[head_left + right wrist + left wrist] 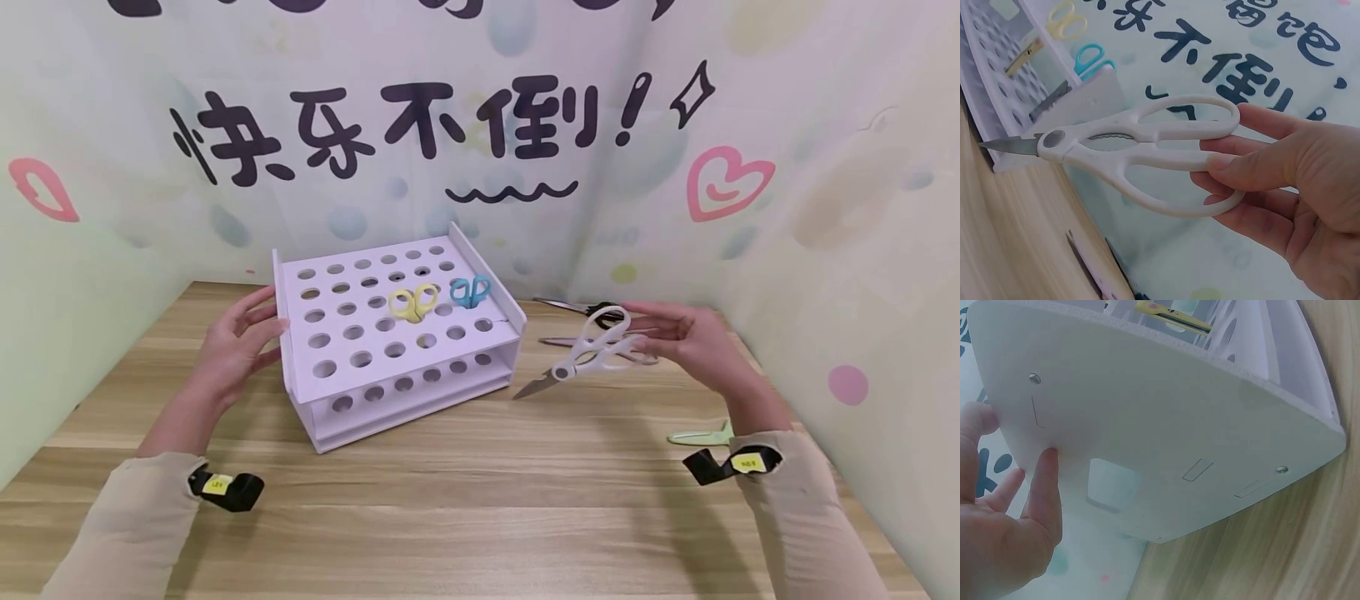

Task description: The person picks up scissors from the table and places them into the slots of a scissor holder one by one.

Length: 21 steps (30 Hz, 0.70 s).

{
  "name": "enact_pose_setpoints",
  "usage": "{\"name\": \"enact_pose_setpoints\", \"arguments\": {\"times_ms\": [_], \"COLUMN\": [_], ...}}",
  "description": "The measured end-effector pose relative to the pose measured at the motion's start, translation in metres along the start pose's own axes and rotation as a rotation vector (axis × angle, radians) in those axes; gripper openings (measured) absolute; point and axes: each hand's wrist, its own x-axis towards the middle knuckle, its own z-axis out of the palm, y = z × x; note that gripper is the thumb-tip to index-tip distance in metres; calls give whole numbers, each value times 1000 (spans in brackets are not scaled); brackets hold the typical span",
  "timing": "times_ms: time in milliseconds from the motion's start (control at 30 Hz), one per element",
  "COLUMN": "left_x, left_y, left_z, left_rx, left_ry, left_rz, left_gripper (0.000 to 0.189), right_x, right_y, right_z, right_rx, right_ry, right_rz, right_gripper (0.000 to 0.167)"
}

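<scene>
My right hand (686,337) holds white kitchen scissors (1063,147) by the handle loops, thumb on one side and fingers on the other. Their metal blades point left and down toward a white holed rack (378,372), with the tip apart from it and above the table in the head view. At the rack's left side, my left hand (232,346) touches the side panel (1147,412) with extended fingers. Yellow-handled scissors (408,312) and blue-handled scissors (471,292) stand upright in the rack, handles above its top plate.
Behind my right hand, black-handled scissors (573,307) and a pinkish pair (555,341) lie on the wooden table (465,500). A light green scissors-like tool (697,437) lies by my right wrist. A printed cloth backdrop (420,192) stands at the back.
</scene>
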Motion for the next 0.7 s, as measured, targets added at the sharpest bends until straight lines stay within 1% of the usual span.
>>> {"name": "enact_pose_setpoints", "arguments": {"times_ms": [300, 567, 700], "left_x": [0, 0, 0], "left_y": [0, -2, -2], "left_z": [1, 1, 0], "left_rx": [-5, -43, -27], "left_ry": [-7, -10, -11], "left_rz": [3, 19, 19], "left_gripper": [63, 59, 60], "right_x": [20, 39, 48], "right_y": [-18, -40, -50], "right_z": [13, 23, 27], "right_rx": [61, 55, 24], "right_ry": [-42, -80, -90], "right_rz": [-59, -107, -124], "right_gripper": [45, 43, 43]}}
